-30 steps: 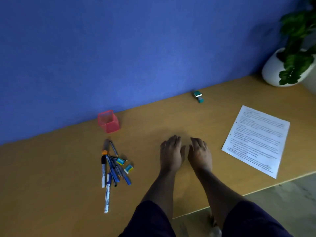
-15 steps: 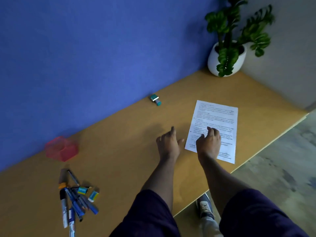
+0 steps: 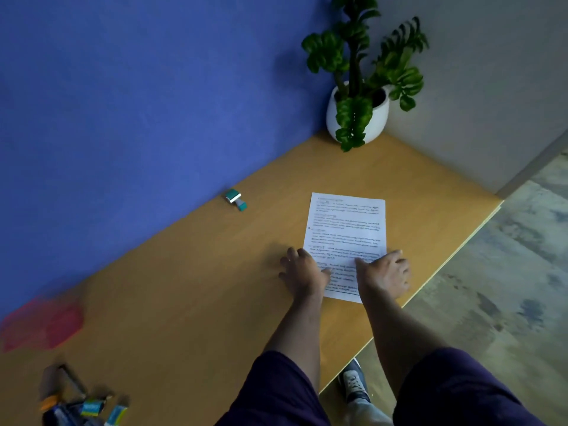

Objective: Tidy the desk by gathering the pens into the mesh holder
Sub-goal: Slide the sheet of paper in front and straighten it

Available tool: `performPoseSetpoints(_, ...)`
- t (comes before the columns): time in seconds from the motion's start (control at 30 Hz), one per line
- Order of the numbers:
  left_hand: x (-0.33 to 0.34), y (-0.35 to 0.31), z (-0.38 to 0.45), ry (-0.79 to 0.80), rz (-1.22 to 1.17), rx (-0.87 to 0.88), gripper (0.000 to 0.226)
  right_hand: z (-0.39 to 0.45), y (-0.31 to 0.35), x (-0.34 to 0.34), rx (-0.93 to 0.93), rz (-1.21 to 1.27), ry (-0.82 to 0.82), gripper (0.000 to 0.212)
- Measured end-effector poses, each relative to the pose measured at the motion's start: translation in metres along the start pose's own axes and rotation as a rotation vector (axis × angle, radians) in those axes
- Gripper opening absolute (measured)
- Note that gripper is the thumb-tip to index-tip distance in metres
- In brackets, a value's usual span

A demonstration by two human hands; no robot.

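Blue pens (image 3: 66, 410) lie far left of both flat, spread hands; left hand (image 3: 302, 272) is nearer, right hand (image 3: 385, 276) rests on the printed white paper sheet (image 3: 347, 222).

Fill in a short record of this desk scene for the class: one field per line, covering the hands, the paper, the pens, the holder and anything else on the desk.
left hand: open, flat, at the left edge of the paper
right hand: open, flat, on the paper's lower right part
paper: printed sheet lying flat on the desk
pens: loose pile at the near left, not in the holder
holder: pink, blurred, by the blue wall
small teal thing: by the wall, kind unclear
plant: white pot in the far corner
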State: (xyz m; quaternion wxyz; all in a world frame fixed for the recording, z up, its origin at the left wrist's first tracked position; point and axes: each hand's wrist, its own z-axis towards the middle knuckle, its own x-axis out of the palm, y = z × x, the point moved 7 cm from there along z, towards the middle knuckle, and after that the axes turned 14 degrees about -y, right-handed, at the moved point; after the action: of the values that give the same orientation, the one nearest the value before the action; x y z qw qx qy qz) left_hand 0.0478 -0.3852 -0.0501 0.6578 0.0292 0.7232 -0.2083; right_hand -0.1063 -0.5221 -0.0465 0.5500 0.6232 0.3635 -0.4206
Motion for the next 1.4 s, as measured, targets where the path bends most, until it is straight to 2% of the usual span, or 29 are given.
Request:
performPoseSetpoints(0.07,0.002,-0.006,-0.003,-0.02,0.032,-0.006,0.078,0.005,0.002,0.001,0.005,0.003,-0.001,0.1)
performPoseSetpoints(0.2,0.006,-0.017,-0.008,-0.042,0.016,-0.018,0.068,0.008,0.01,0.002,0.032,0.049,0.012,0.09)
performPoseSetpoints(0.47,0.004,-0.009,0.002,0.013,-0.039,-0.176,0.064,0.007,0.011,0.006,0.081,0.149,0.007,0.042)
performPoseSetpoints(0.57,0.007,-0.002,0.002,0.067,-0.145,-0.23,0.062,0.006,0.013,0.015,0.084,0.199,0.091,0.03)
performPoseSetpoints(0.67,0.008,0.001,0.0,0.094,-0.205,-0.238,0.066,0.006,0.015,0.026,0.061,0.306,0.203,0.027)
performPoseSetpoints(0.77,0.005,0.01,-0.001,0.087,-0.238,-0.252,0.072,0.007,0.019,0.028,-0.059,0.382,0.245,0.017)
performPoseSetpoints(0.87,0.0,0.028,0.0,0.096,-0.369,-0.348,0.074,0.005,0.026,0.024,-0.18,0.499,0.28,0.018)
performPoseSetpoints(0.97,-0.005,0.048,0.001,0.112,-0.541,-0.424,0.07,-0.008,0.035,0.019,-0.182,0.716,0.436,0.015)
performPoseSetpoints(1.07,-0.016,0.07,0.003,0.092,-0.676,-0.462,0.056,-0.029,0.051,0.011,-0.187,0.816,0.597,0.018)
performPoseSetpoints(1.27,-0.045,0.14,-0.001,0.024,-0.816,-0.565,0.031,-0.087,0.086,0.009,-0.266,0.845,0.895,0.021)
performPoseSetpoints(1.4,-0.071,0.197,-0.01,-0.039,-0.761,-0.591,0.023,-0.13,0.103,0.02,-0.315,0.78,0.967,0.029)
